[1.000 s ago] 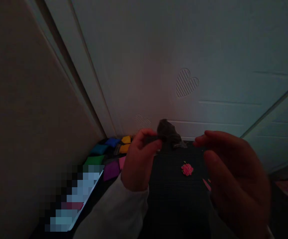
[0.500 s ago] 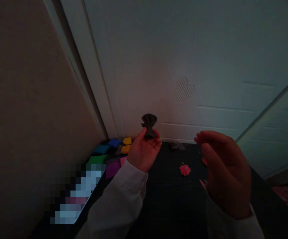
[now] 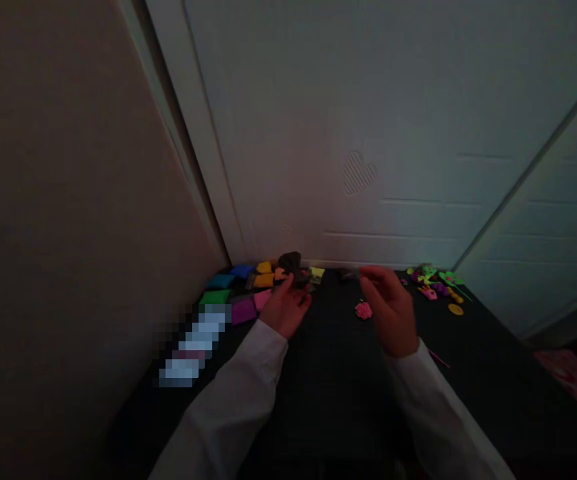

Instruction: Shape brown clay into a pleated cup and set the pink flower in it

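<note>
My left hand (image 3: 285,312) is closed on a dark clay piece (image 3: 289,262) with a broad, fan-like top, held up between thumb and fingers. Its lower part is partly hidden by the fingers and blends into the dark table. To the right, my right hand (image 3: 390,310) is raised with its fingers stretched forward and curved and the thumb a little apart; nothing shows in it. A pink ruffled flower (image 3: 363,310) lies on the table just left of that hand.
Coloured packets (image 3: 243,311) lie at the back left, beside a blurred-out lit screen (image 3: 193,350). Small colourful clay pieces (image 3: 438,287) and a yellow disc (image 3: 455,309) are at the back right. A thin pink stick (image 3: 438,358) lies near my right sleeve. A white panel (image 3: 288,133) rises behind the dark table.
My left hand has lowered with the dark clay piece, whose top has tilted. My right hand has moved forward and left. The view has shifted, revealing the colourful pieces at the back right.
</note>
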`<state>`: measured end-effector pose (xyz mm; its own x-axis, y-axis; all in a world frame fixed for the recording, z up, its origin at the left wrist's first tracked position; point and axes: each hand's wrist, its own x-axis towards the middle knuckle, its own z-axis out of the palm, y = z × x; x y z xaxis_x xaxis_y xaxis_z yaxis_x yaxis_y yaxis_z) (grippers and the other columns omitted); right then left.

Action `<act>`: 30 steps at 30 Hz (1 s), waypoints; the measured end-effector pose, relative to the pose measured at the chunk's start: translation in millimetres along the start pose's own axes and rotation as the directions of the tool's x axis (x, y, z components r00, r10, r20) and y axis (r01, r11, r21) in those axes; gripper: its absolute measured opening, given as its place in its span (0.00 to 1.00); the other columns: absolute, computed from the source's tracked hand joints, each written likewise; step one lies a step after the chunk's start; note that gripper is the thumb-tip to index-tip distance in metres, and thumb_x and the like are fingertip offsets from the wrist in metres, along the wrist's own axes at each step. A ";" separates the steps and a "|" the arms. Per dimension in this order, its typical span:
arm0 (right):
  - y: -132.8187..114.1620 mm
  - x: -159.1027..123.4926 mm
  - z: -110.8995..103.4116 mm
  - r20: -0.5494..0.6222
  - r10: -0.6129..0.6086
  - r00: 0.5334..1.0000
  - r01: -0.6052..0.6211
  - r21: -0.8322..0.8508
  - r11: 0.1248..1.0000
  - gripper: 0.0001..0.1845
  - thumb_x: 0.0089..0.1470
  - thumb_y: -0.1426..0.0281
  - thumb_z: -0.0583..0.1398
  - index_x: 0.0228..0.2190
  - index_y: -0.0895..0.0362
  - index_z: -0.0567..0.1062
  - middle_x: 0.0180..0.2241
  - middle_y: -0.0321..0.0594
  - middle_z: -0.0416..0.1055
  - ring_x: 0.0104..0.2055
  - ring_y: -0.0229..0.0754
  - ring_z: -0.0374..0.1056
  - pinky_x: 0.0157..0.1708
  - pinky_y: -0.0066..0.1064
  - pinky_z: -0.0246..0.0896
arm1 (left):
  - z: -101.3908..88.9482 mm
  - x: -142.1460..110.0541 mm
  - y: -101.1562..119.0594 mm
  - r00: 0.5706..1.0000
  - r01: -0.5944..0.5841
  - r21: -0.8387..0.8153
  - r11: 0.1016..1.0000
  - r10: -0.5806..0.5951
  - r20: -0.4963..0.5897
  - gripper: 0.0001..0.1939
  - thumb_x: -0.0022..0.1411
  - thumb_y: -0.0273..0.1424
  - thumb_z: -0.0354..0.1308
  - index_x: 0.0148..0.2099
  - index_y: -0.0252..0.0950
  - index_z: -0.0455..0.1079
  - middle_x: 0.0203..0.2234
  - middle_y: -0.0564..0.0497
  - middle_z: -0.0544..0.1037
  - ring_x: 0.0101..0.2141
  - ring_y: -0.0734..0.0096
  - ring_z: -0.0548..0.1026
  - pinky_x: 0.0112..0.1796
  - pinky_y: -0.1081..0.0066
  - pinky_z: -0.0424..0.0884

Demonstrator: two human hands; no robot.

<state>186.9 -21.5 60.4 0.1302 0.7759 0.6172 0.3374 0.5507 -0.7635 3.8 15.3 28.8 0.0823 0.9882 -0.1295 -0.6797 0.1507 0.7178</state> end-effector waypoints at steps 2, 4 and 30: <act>15.6 -5.4 7.5 0.010 0.014 1.000 -0.014 -0.028 0.999 0.10 0.56 0.66 0.55 0.39 0.55 0.71 0.38 0.40 0.69 0.40 0.40 0.67 0.39 0.35 0.65 | -12.6 0.9 -12.4 0.998 -0.054 0.142 0.988 0.057 -0.020 0.10 0.61 0.32 0.53 0.44 0.36 0.69 0.42 0.49 0.73 0.37 0.74 0.72 0.37 0.71 0.71; 34.1 -12.7 14.7 0.026 0.032 0.999 -0.030 -0.065 0.997 0.10 0.56 0.66 0.56 0.39 0.57 0.71 0.38 0.40 0.69 0.40 0.40 0.67 0.40 0.36 0.65 | -24.4 2.2 -23.9 0.998 -0.065 0.303 0.951 0.069 -0.003 0.16 0.61 0.34 0.53 0.50 0.33 0.65 0.45 0.45 0.71 0.41 0.66 0.72 0.40 0.60 0.72; 82.7 -39.5 29.2 0.210 0.241 0.948 -0.176 -0.284 0.942 0.12 0.56 0.66 0.56 0.40 0.59 0.71 0.39 0.40 0.70 0.40 0.39 0.68 0.40 0.38 0.66 | -63.1 30.3 -46.3 0.962 -0.265 0.862 0.433 0.058 0.266 0.16 0.30 0.26 0.71 0.28 0.42 0.76 0.30 0.51 0.76 0.40 0.58 0.68 0.52 0.62 0.56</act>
<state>182.4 2.4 -32.6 0.0092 0.9324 0.3614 0.5600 0.2946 -0.7744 -8.2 36.5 -51.6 0.2340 0.9672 0.0993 0.3120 -0.1714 0.9345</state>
